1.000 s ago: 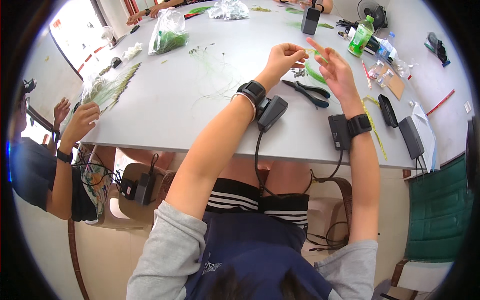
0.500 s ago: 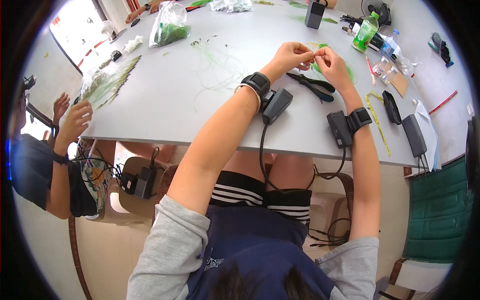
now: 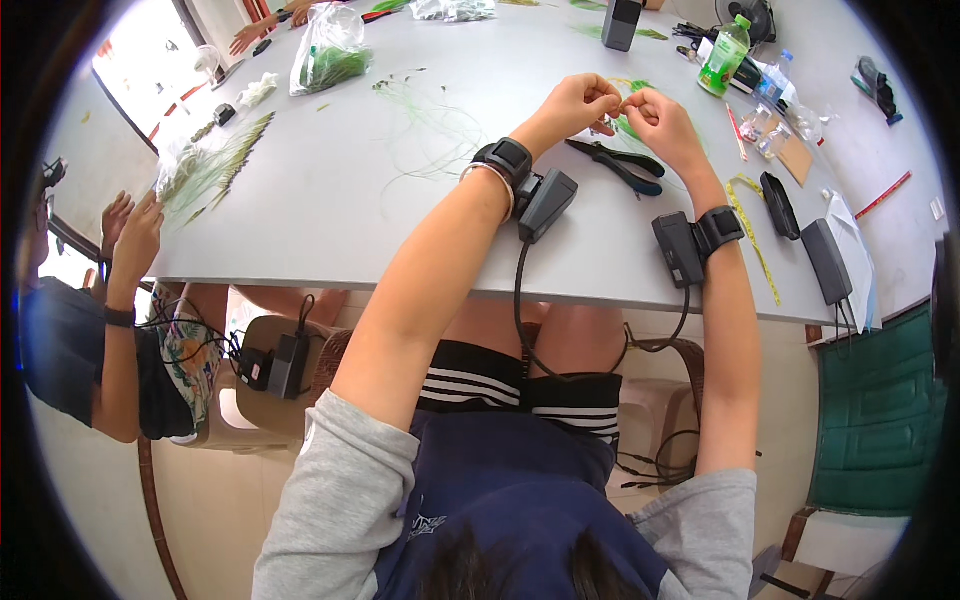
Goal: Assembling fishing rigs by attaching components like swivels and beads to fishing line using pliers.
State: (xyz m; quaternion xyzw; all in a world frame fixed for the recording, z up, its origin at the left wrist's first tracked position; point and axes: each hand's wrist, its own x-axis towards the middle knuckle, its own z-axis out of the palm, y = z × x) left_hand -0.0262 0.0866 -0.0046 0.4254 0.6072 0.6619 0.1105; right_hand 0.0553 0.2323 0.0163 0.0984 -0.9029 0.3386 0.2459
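Over the far right of the table, my left hand [image 3: 583, 103] and my right hand [image 3: 660, 122] meet fingertip to fingertip. Both are closed in a pinch; whatever sits between the fingers is too small to name. Green strands [image 3: 626, 126] show behind and just below the fingertips. On the tabletop beneath my hands lie dark-handled pliers [image 3: 625, 168], their jaws pointing left. Left of my hands, fine pale-green strands [image 3: 425, 125] with small dark ends spread loosely over the table.
A clear bag of green material [image 3: 330, 55] stands at the back left. Rightward are a green bottle [image 3: 724, 60], yellow measuring tape [image 3: 755, 240] and black case [image 3: 780, 205]. At far left, a co-worker's hand [image 3: 138, 235] is near a bundle of green stems [image 3: 235, 160].
My hands stay pinched together, with a slight shift of the fingers. The view has moved a little. The co-worker's hands at the left have moved closer together.
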